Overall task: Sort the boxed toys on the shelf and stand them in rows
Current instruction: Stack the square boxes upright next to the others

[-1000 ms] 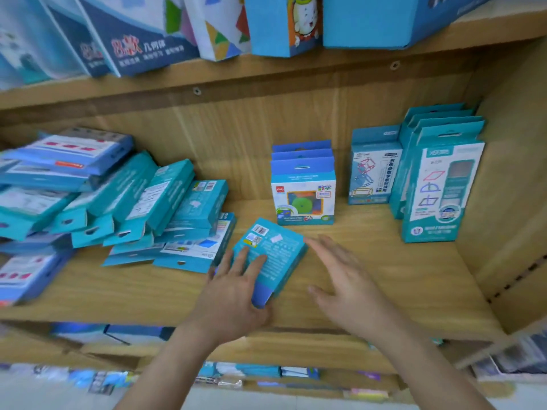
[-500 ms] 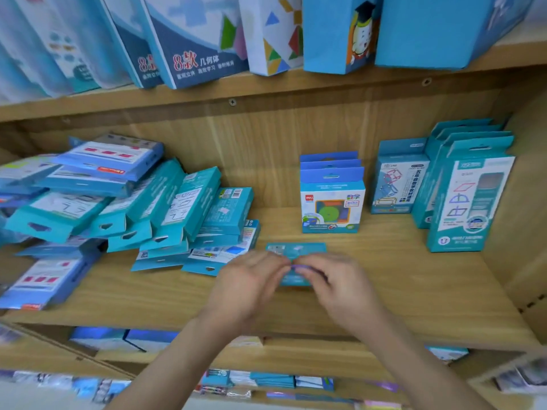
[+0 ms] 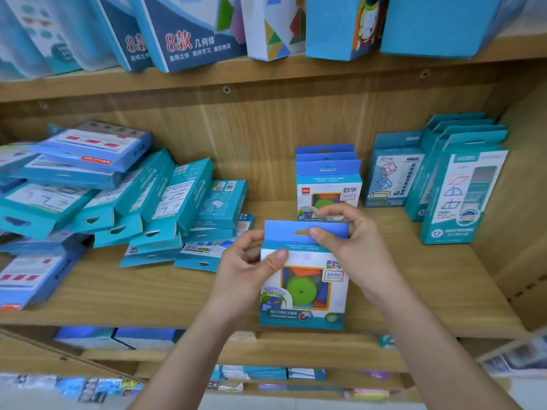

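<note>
I hold a small blue toy box (image 3: pixel 305 291) upright in front of the wooden shelf (image 3: pixel 148 294), its window showing a green disc. My left hand (image 3: pixel 248 267) grips its upper left edge, thumb on the front. My right hand (image 3: pixel 349 238) pinches the blue hang tab at the top. Right behind it stands a short row of matching blue boxes (image 3: pixel 328 179). A messy heap of teal and blue boxes (image 3: pixel 118 196) lies flat on the left.
Tall teal boxes (image 3: pixel 461 187) stand in rows at the right, against the shelf's side wall (image 3: pixel 521 202). Large boxes (image 3: pixel 189 34) fill the shelf above. More packs (image 3: pixel 118 335) lie on the shelves below.
The box lay flat on the shelf a second ago. Both hands took it, turned it over and raised it upright, front towards me.
</note>
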### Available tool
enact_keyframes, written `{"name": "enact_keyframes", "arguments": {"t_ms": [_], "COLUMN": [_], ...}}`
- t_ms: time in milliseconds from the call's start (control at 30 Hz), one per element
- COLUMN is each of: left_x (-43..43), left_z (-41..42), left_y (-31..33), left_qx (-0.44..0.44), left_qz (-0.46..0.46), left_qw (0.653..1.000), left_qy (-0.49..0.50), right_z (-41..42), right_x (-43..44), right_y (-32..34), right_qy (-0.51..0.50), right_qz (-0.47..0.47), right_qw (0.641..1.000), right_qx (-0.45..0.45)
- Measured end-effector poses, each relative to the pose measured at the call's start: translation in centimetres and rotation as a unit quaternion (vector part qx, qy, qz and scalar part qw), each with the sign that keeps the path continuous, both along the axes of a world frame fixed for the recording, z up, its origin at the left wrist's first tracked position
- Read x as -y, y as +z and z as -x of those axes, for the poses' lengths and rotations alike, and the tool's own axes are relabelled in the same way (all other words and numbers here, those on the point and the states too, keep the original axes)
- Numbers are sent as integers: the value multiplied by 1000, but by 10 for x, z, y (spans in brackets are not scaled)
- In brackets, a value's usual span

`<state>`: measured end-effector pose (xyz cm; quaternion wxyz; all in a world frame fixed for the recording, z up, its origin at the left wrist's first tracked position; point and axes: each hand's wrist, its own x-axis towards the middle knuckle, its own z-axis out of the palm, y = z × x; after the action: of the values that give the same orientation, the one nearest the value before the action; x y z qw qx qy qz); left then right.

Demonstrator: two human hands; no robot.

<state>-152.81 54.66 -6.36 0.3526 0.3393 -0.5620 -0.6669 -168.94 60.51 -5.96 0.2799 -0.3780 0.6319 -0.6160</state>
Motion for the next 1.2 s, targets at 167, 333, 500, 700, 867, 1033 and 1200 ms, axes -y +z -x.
{"name": "enact_keyframes", "arguments": {"t_ms": [167, 333, 500, 700, 867, 1033, 1200], "left_x": [-4, -7, -11, -8, 5, 29, 39], "left_z": [-1, -2, -2, -3, -8, -37, -63], "left_y": [16, 34, 47, 45, 26, 1, -5], "left_qx": [-72, -65, -77, -61, -1, 125, 241], "left_qz": [-24, 6, 11, 15, 41, 183, 341], "left_qw": [994, 993, 993, 995, 998, 969, 896], "left_qy": [75, 94, 85, 78, 42, 110, 151], "right_z": [0, -5, -6, -8, -7, -3, -13], "right_x": [-15, -22, -26, -26, -23, -11, 3], "right_y": [15, 29, 40, 39, 23, 2, -20], "right_qy": [97, 86, 65, 48, 14, -35, -40], "right_qz": [21, 52, 93, 98, 93, 102, 126], "right_qw": [993, 992, 990, 992, 995, 994, 991], "right_qx": [65, 77, 84, 66, 18, -1, 26]}}
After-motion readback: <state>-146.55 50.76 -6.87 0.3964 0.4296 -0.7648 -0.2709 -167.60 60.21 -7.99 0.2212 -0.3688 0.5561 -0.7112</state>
